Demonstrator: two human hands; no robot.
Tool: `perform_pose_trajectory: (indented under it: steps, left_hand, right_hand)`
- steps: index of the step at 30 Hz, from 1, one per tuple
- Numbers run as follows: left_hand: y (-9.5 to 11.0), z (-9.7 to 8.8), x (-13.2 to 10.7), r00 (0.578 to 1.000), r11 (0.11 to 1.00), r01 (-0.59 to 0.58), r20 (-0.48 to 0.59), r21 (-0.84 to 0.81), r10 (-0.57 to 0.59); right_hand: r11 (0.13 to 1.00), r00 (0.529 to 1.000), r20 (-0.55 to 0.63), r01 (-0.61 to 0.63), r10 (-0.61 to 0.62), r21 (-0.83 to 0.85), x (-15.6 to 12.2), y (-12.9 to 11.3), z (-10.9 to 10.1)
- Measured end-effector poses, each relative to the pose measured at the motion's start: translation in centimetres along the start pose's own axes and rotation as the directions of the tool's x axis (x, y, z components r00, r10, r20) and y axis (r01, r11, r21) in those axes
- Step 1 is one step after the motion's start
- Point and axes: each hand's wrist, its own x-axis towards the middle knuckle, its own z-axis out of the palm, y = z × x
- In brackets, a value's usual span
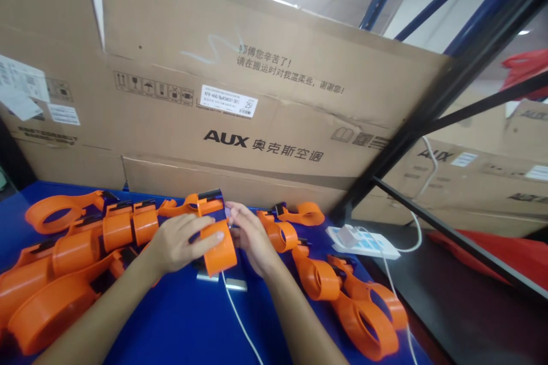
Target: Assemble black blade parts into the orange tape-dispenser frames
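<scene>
My left hand (180, 242) is closed around a coiled orange strap (220, 251), its thumb across the coil's face. My right hand (252, 236) is at the coil's right side, fingers bent together beside a small pale piece; what they pinch is mostly hidden. Just behind the hands is another orange strap with a dark end piece (210, 198). Below the held coil, a white cable (240, 313) runs toward me over the blue surface. Two small silver-grey flat pieces (236, 284) lie beside that cable.
Several coiled orange straps with dark clips lie left (77, 251) and right (317, 279) on the blue tabletop (171, 319). A large cardboard box (257, 97) stands behind. At right are a white power strip (363, 242) with cables and a dark metal frame (385, 142).
</scene>
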Motion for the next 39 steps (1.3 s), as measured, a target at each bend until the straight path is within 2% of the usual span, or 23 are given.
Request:
perform_pose_trajectory:
  steps: [2, 3, 4, 5, 6, 7, 8, 9, 11, 12, 14, 17, 19, 22, 26, 34, 39]
  left_hand:
    - [0.9, 0.4, 0.0, 0.975, 0.982, -0.183, 0.136, 0.054, 0.174]
    - [1.5, 0.6, -0.1, 0.958, 0.969, -0.244, 0.167, 0.043, 0.234]
    - [2.2, 1.0, -0.1, 0.961, 0.971, -0.239, 0.144, 0.01, 0.235]
    - [2.9, 1.5, -0.2, 0.977, 0.981, -0.189, 0.098, -0.03, 0.192]
    - [3.7, 2.1, -0.3, 0.995, 0.992, -0.093, 0.026, -0.091, 0.096]
    - [4.6, 2.8, -0.4, 0.994, 0.983, 0.077, -0.066, -0.165, -0.088]
    - [5.5, 3.5, -0.4, 0.938, 0.926, 0.273, -0.141, -0.26, -0.316]
    - [6.3, 4.3, -0.3, 0.844, 0.828, 0.438, -0.157, -0.349, -0.513]
    - [7.4, 5.6, 0.0, 0.653, 0.602, 0.645, -0.069, -0.472, -0.754]
    - [7.7, 6.1, 0.2, 0.58, 0.495, 0.691, -0.005, -0.526, -0.815]
    - [7.9, 6.7, 0.6, 0.471, 0.288, 0.702, 0.121, -0.651, -0.874]
    - [7.7, 6.7, 1.1, 0.365, 0.0, 0.631, 0.297, -0.776, -0.882]
    - [7.6, 6.5, 1.5, 0.314, -0.105, 0.599, 0.353, -0.794, -0.881]
    - [7.9, 6.1, 1.9, 0.274, -0.132, 0.561, 0.334, -0.817, -0.902]
    - [8.0, 6.1, 2.2, 0.25, -0.1, 0.54, 0.273, -0.836, -0.929]
    - [7.3, 5.9, 2.0, 0.303, 0.009, 0.586, 0.208, -0.81, -0.93]
    - [6.9, 5.4, 1.3, 0.271, 0.016, 0.605, 0.187, -0.796, -0.944]
  right_hand:
    - [1.0, 1.0, -0.012, 0.004, -0.004, 0.023, -0.5, 0.5, -0.5]
    - [0.999, 1.0, -0.018, 0.007, -0.006, 0.042, -0.7, 0.8, -0.8]
    - [0.998, 1.0, -0.026, 0.012, -0.011, 0.06, -0.8, 1.1, -1.2]
    - [0.997, 0.999, -0.037, 0.02, -0.018, 0.074, -0.9, 1.3, -1.5]
    - [0.996, 0.999, -0.048, 0.029, -0.025, 0.08, -1.0, 1.6, -1.8]
    - [0.996, 0.998, -0.057, 0.036, -0.031, 0.086, -1.1, 1.8, -2.1]
    - [0.995, 0.998, -0.061, 0.041, -0.035, 0.089, -1.2, 2.0, -2.3]
    - [0.995, 0.997, -0.061, 0.043, -0.038, 0.087, -1.3, 2.1, -2.5]
    - [0.997, 0.998, -0.049, 0.038, -0.035, 0.069, -1.5, 2.1, -2.7]
    - [0.998, 0.999, -0.039, 0.032, -0.03, 0.054, -1.7, 2.0, -2.7]
    - [1.0, 1.0, -0.018, 0.019, -0.019, 0.01, -1.9, 1.8, -2.7]
    - [0.997, 1.0, 0.013, 0.011, -0.011, -0.074, -2.4, 1.5, -2.5]
    - [0.992, 0.999, 0.033, 0.018, -0.014, -0.123, -2.5, 1.6, -2.3]
    - [0.971, 0.998, 0.033, 0.056, -0.05, -0.234, -2.6, 2.1, -2.2]
    - [0.938, 0.994, 0.064, 0.103, -0.087, -0.331, -2.8, 2.1, -2.2]
    - [0.902, 0.981, 0.073, 0.192, -0.177, -0.388, -3.7, 0.9, -1.8]
    - [0.894, 0.974, 0.094, 0.225, -0.205, -0.388, -3.7, 1.1, -1.3]
